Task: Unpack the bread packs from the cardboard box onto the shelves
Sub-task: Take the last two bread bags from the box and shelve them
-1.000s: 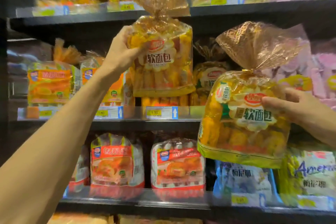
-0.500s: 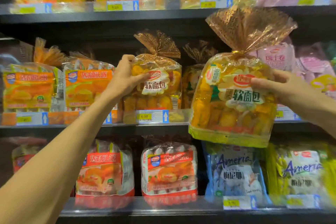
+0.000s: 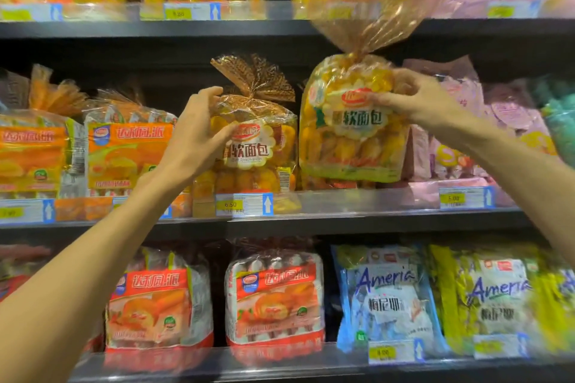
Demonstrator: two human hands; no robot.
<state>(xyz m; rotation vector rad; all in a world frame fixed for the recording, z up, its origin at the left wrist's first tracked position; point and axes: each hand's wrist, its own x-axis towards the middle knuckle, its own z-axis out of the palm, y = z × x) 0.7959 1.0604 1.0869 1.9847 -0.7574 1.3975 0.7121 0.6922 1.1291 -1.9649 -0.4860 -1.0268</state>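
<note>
Two yellow soft-bread packs with tied golden tops are at the middle shelf (image 3: 342, 221). The left pack (image 3: 258, 152) rests on the shelf behind a price tag, and my left hand (image 3: 196, 137) grips its upper left side, thumb across the front. The right pack (image 3: 351, 124) sits just above the shelf lip, beside the left pack; my right hand (image 3: 417, 99) holds it near its top right, fingers pinching the front. The cardboard box is out of view.
Orange cake packs (image 3: 127, 155) stand left of the left pack, pink packs (image 3: 504, 121) to the right. The upper shelf (image 3: 280, 28) overhangs close above the packs' tops. Red packs (image 3: 273, 301) and blue and green bags (image 3: 389, 298) fill the lower shelf.
The left pack came down onto the middle shelf and stays there. My right hand carried the right pack up and inward, from below shelf level to the shelf beside the left pack.
</note>
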